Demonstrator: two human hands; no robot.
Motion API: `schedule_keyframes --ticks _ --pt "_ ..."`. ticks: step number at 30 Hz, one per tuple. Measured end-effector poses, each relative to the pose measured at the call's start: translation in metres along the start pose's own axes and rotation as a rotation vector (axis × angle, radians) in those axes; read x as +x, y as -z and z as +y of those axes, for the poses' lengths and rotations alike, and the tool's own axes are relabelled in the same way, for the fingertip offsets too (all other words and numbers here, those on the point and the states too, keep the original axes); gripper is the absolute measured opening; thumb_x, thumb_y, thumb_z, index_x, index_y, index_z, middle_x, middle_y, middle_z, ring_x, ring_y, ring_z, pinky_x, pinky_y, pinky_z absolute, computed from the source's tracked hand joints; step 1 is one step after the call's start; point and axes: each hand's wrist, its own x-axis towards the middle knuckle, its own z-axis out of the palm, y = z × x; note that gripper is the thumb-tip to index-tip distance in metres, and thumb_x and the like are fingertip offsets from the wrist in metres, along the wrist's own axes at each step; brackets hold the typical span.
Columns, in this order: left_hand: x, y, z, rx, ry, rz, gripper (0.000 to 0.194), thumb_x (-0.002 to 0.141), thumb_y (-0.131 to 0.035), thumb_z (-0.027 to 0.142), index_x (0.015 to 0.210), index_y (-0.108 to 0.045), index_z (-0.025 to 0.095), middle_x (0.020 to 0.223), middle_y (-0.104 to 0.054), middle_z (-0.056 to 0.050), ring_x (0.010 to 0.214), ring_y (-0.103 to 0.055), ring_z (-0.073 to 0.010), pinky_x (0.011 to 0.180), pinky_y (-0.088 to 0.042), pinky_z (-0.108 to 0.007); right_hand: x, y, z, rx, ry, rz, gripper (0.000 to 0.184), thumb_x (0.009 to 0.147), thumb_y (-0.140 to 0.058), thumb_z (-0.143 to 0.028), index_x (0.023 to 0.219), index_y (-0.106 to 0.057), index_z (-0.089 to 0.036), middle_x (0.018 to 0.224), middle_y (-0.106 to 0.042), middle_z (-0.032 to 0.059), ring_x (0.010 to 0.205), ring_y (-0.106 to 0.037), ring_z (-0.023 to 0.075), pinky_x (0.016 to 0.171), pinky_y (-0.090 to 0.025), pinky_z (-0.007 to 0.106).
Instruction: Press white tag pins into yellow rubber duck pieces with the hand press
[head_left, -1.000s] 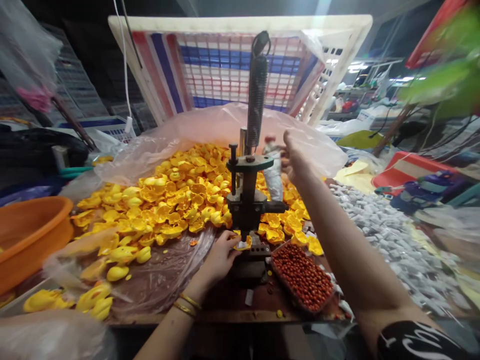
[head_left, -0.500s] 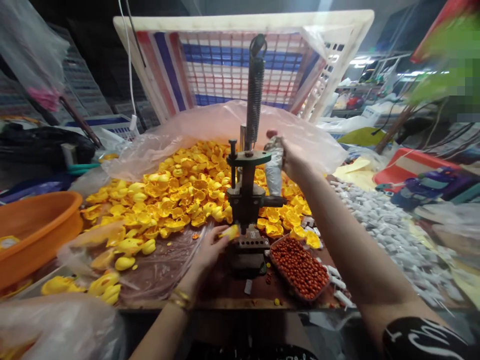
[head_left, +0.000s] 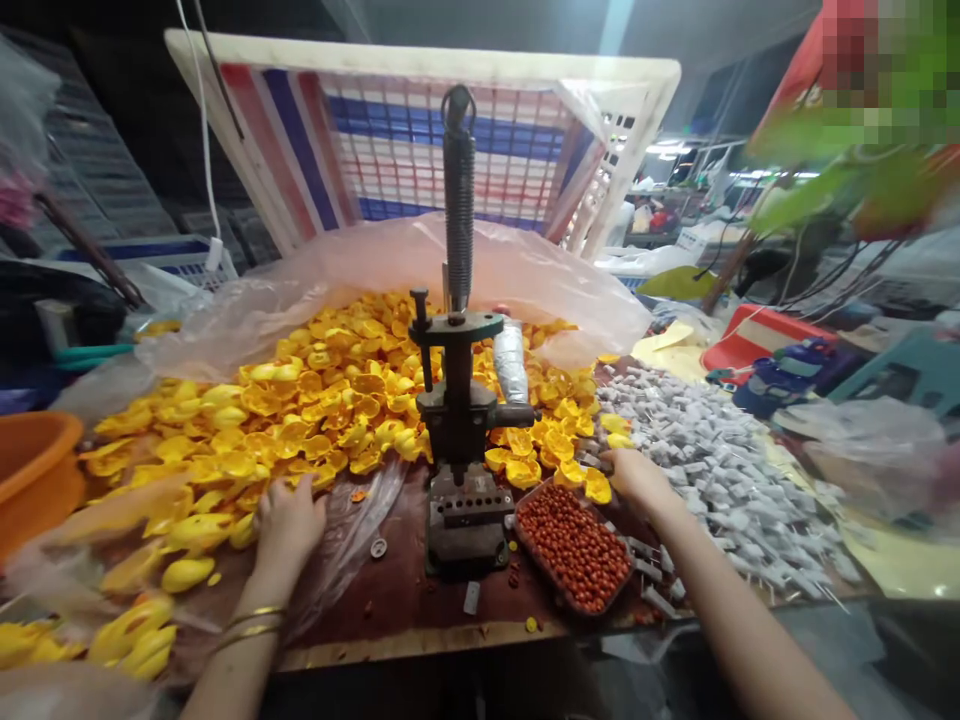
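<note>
My left hand point(head_left: 291, 520) is low at the left, its fingers apart beside loose yellow plastic shells point(head_left: 196, 532), and nothing shows in its grasp. To the right, my right hand point(head_left: 637, 482) reaches to the edge of a pile of small grey-white parts point(head_left: 697, 455). Its fingers are bent together, and whatever they may hold is hidden. Between the hands stands a dark hand press point(head_left: 461, 410) with a coiled spring on top. Its lever handle point(head_left: 511, 362), wrapped in pale material, is untouched. A clear tray point(head_left: 574, 548) of small red-brown beads lies just left of my right wrist.
A large heap of yellow shells point(head_left: 330, 390) lies behind the press on plastic sheeting point(head_left: 360, 250). A white crate point(head_left: 420, 55) leans at the back. An orange basin point(head_left: 37, 480) stands at the left edge, and a blue bottle-like item point(head_left: 784, 375) at the right.
My right hand has left the lever handle and come down to the grey-white parts. My left hand has moved left from the press, and the yellow piece no longer shows in it. The view has shifted.
</note>
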Motion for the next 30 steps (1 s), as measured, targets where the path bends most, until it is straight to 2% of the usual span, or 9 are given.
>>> schedule_keyframes --ticks 4,8,11,14,16,19,24,26,30 --pt "-0.028 -0.008 0.002 0.066 -0.117 0.042 0.03 0.084 -0.046 0.028 0.1 -0.07 0.017 0.104 -0.055 -0.015 0.103 -0.053 -0.0347 0.091 -0.038 -0.052 -0.011 -0.006 0.016 -0.061 -0.006 -0.039 0.023 0.08 -0.053 -0.023 0.09 -0.074 -0.02 0.085 -0.071 0.0131 0.078 -0.066 0.0235 0.062 -0.041 0.028" --pt "-0.064 0.0 0.012 -0.196 -0.248 0.176 0.027 0.083 -0.053 0.025 0.104 -0.068 0.021 0.101 -0.054 -0.009 0.099 -0.056 -0.0274 0.094 -0.041 -0.049 -0.025 0.008 0.018 -0.012 0.011 0.177 0.031 0.084 -0.05 -0.039 0.096 -0.072 -0.02 0.092 -0.067 0.0134 0.076 -0.063 0.0245 0.065 -0.044 0.031" --pt "-0.085 0.004 0.033 -0.501 -0.351 0.228 0.03 0.083 -0.054 0.02 0.112 -0.061 0.022 0.103 -0.053 -0.008 0.098 -0.059 -0.0227 0.088 -0.05 -0.039 -0.052 0.024 -0.025 0.287 0.2 0.263 0.032 0.083 -0.053 -0.045 0.092 -0.071 -0.02 0.094 -0.066 0.0117 0.08 -0.062 0.0245 0.071 -0.046 0.034" --pt "-0.101 0.001 0.058 -0.682 -0.39 0.218 0.036 0.08 -0.057 0.016 0.116 -0.051 0.022 0.106 -0.055 -0.007 0.097 -0.061 -0.0215 0.085 -0.053 -0.039 -0.091 0.028 -0.094 0.699 0.487 0.006 0.024 0.085 -0.055 -0.042 0.084 -0.068 -0.022 0.083 -0.069 0.0057 0.077 -0.062 0.02 0.071 -0.046 0.03" --pt "-0.109 -0.002 0.07 -0.747 -0.418 0.204 0.041 0.079 -0.059 0.013 0.117 -0.046 0.022 0.109 -0.056 -0.009 0.098 -0.062 -0.0214 0.084 -0.054 -0.039 -0.115 0.021 -0.137 0.896 0.539 -0.12 0.016 0.081 -0.061 -0.036 0.081 -0.065 -0.021 0.075 -0.067 0.0028 0.07 -0.061 0.0174 0.067 -0.045 0.028" --pt "-0.115 -0.002 0.079 -0.788 -0.512 0.229 0.044 0.078 -0.059 0.01 0.118 -0.045 0.021 0.109 -0.056 -0.009 0.102 -0.06 -0.0218 0.086 -0.054 -0.039 -0.136 0.003 -0.176 1.237 0.371 -0.308 0.022 0.073 -0.07 -0.038 0.078 -0.061 -0.019 0.065 -0.065 0.0003 0.058 -0.057 0.0142 0.057 -0.044 0.026" --pt "-0.118 0.007 0.084 -0.748 -0.576 0.291 0.045 0.078 -0.059 0.008 0.118 -0.045 0.02 0.104 -0.058 -0.008 0.098 -0.061 -0.0204 0.083 -0.055 -0.036 -0.139 -0.004 -0.184 1.666 -0.008 -0.703 0.052 0.056 -0.083 -0.045 0.092 -0.061 -0.014 0.072 -0.07 0.0045 0.059 -0.065 0.0162 0.059 -0.051 0.029" --pt "-0.119 0.009 0.085 -0.723 -0.568 0.297 0.043 0.079 -0.059 0.008 0.118 -0.046 0.02 0.103 -0.059 -0.008 0.097 -0.062 -0.0203 0.082 -0.055 -0.035 -0.138 0.003 -0.181 1.709 -0.059 -0.714 0.053 0.052 -0.086 -0.042 0.091 -0.062 -0.013 0.078 -0.07 0.006 0.065 -0.067 0.0181 0.065 -0.053 0.031" --pt "-0.122 0.01 0.087 -0.695 -0.555 0.311 0.038 0.08 -0.058 0.012 0.116 -0.048 0.021 0.1 -0.061 -0.007 0.095 -0.063 -0.0205 0.081 -0.055 -0.035 -0.141 0.011 -0.181 1.653 0.058 -0.453 0.037 0.054 -0.086 -0.036 0.075 -0.064 -0.015 0.075 -0.068 0.0016 0.069 -0.063 0.0142 0.068 -0.05 0.025"
